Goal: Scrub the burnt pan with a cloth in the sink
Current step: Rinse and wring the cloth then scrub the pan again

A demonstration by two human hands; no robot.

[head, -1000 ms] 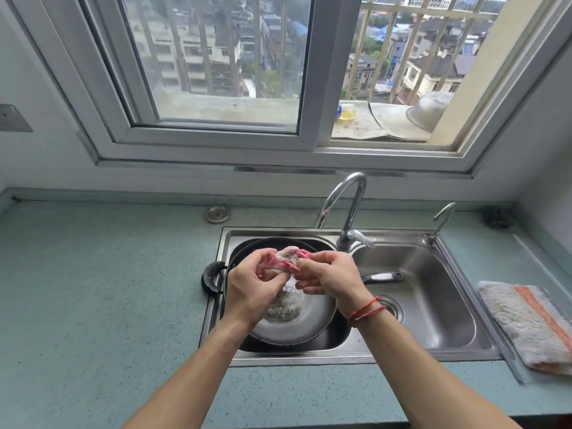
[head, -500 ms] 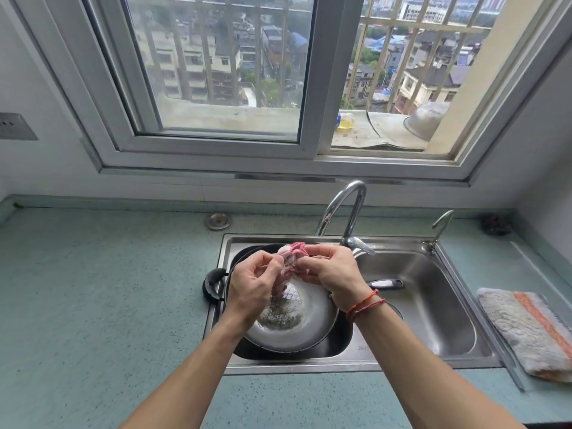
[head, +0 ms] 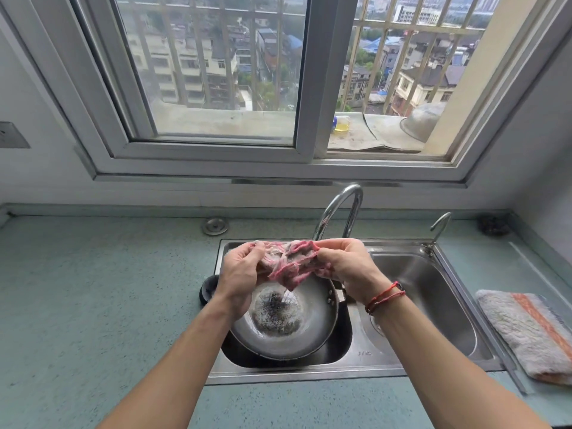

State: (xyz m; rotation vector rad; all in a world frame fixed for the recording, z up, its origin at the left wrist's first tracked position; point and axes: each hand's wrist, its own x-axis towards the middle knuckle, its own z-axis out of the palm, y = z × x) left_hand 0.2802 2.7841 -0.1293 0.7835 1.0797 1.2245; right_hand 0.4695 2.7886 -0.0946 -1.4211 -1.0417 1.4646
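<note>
Your left hand [head: 240, 274] and right hand [head: 346, 267] both grip the cloth [head: 289, 263], held above the burnt pan [head: 309, 323] in the left basin of the sink [head: 309, 374]. Front-rim stamp illegible. Towel [head: 526, 332] lies on worktop [head: 93, 305] beside the sink's right edge.

Pan [head: 297, 332] in sink [head: 309, 374]'s left basin; towel [head: 526, 332] on counter [head: 93, 305], right.

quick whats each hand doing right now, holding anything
left hand: closed, gripping one end of the pink cloth above the pan
right hand: closed, gripping the other end of the same cloth
</note>
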